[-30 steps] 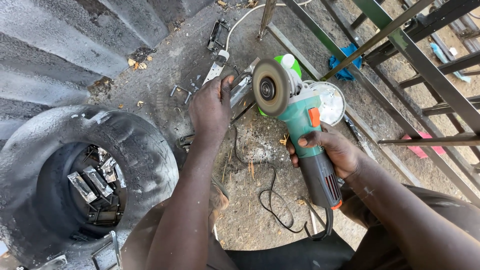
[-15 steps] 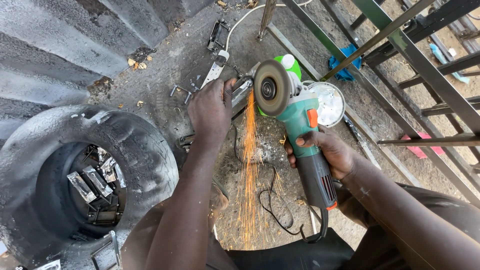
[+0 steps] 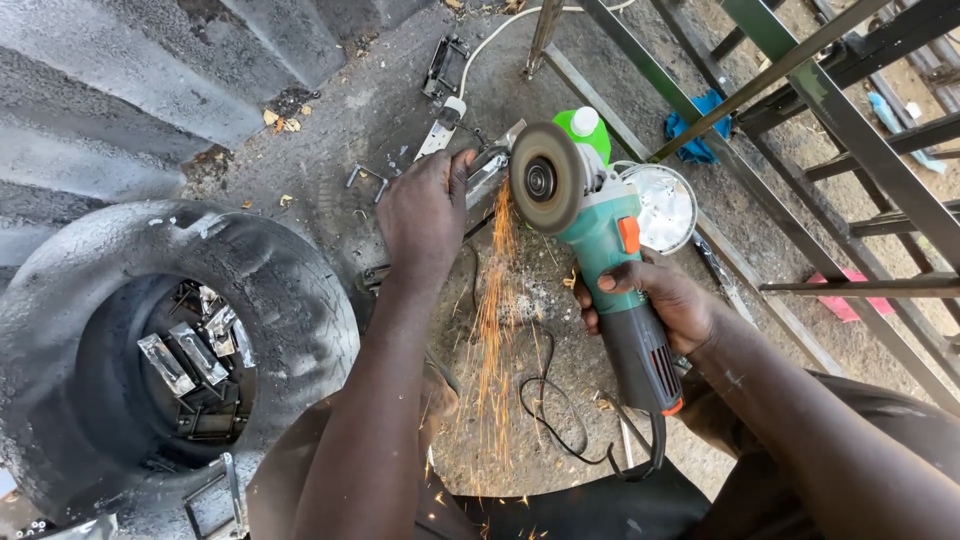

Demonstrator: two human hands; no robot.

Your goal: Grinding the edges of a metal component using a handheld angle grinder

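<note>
Two bare hands at work over the grey concrete floor [image 3: 330, 110]. Left hand [image 3: 425, 210] reaches forward, arm extended, palm down, fingers clamped on a small shiny metal strip [image 3: 488, 172] pinned near the ground. Right hand [image 3: 655, 300] wraps tight round the body of a green and grey angle grinder [image 3: 600, 250], thumb on top. Grinder's long axis runs from lower right by the wrist up-left to the round grey disc [image 3: 545, 178], disc face toward camera, its edge touching the strip. Orange sparks [image 3: 490, 330] stream down toward the person. Black rubber tyre [image 3: 290, 300] holding metal pieces sits left, well apart
</note>
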